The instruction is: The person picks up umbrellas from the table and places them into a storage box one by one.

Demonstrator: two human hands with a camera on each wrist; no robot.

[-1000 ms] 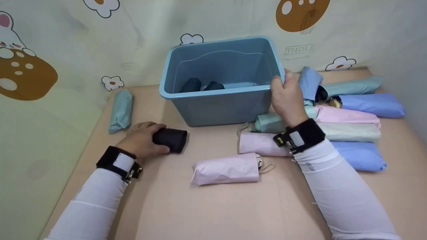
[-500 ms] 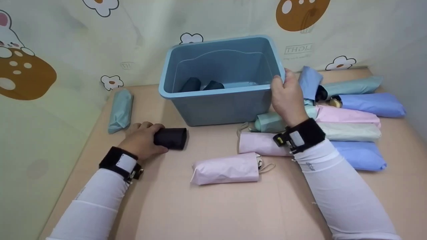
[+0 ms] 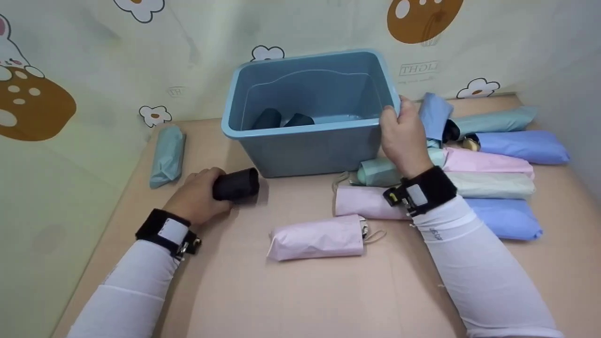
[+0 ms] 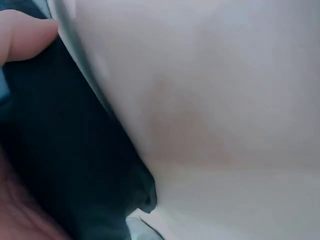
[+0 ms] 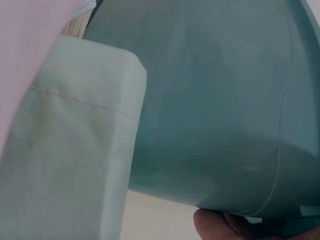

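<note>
My left hand point(image 3: 199, 195) grips a black folded umbrella point(image 3: 235, 185) around its left part, and the umbrella's free end is tipped up over the table with a shadow beneath it. In the left wrist view the thumb lies across the dark cover point(image 4: 75, 140). To the right, my right hand point(image 3: 406, 136) holds the right rim of a blue plastic bin point(image 3: 310, 152), thumb over the edge. Two dark rolled pieces point(image 3: 267, 119) lie inside the bin. The right wrist view shows the bin's wall point(image 5: 215, 110) with fingertips point(image 5: 215, 225) at its lower edge.
A teal folded umbrella point(image 3: 167, 156) lies at the back left. One pale pink umbrella point(image 3: 317, 238) rests in front of the bin; another point(image 3: 361, 202) is partly under the right forearm. Several blue, green and pink umbrellas point(image 3: 493, 162) crowd the right side. A patterned sheet point(image 3: 202, 61) covers the wall.
My left hand has tilted the black umbrella, raising its right end off the table. The right hand keeps its hold on the bin, which stays in place.
</note>
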